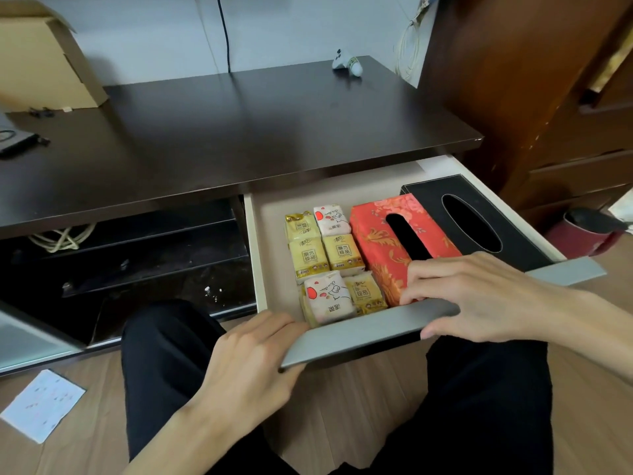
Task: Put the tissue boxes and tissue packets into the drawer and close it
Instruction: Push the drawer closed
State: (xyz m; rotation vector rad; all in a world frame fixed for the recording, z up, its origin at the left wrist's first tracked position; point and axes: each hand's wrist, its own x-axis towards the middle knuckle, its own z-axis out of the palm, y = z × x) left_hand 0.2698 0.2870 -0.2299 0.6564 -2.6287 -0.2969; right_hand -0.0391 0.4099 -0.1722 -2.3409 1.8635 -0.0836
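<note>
The beige drawer stands pulled out from under the dark desk. Inside lie several small tissue packets, yellow and white, in rows at the left. Beside them is a red floral tissue box, and a black tissue box fills the right side. My left hand grips the left end of the grey drawer front. My right hand holds the front's top edge, fingers curled over it and touching the red box.
The dark desk top carries a white game controller at the back and a cardboard box at the left. A brown wooden cabinet stands to the right, with a red cup below. A paper card lies on the floor.
</note>
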